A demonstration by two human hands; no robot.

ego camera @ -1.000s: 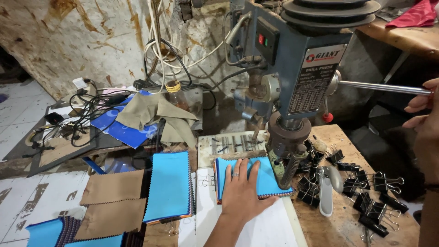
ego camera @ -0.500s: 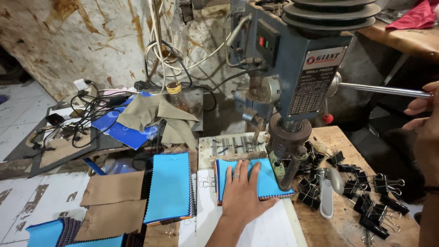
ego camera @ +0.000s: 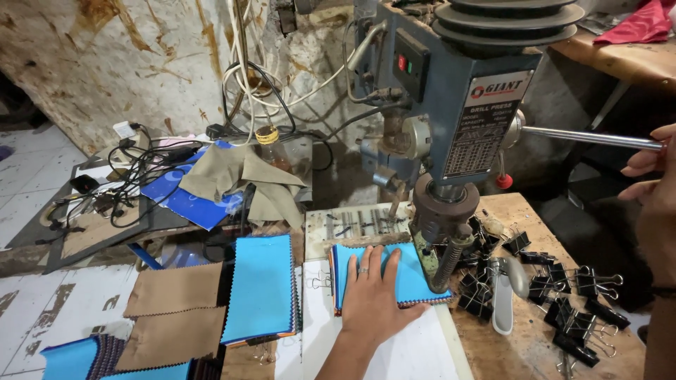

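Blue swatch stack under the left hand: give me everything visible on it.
The stack of bright blue fabric swatches lies flat on the white board under the grey-blue drill press. Its edges are zigzag-cut, with orange layers showing at the left side. The left hand presses flat on top, ring on one finger. The drill bit stands at its right end; whether it touches is unclear.

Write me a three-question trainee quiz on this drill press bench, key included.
1. True or false: the left hand lies flat on the blue swatch stack under the drill chuck.
2. What does the right hand grip? A) the feed lever B) a binder clip C) the bottle
3. What black items are heaped on the wooden table right of the stack?

Key: 1 true. 2 A. 3 binder clips.
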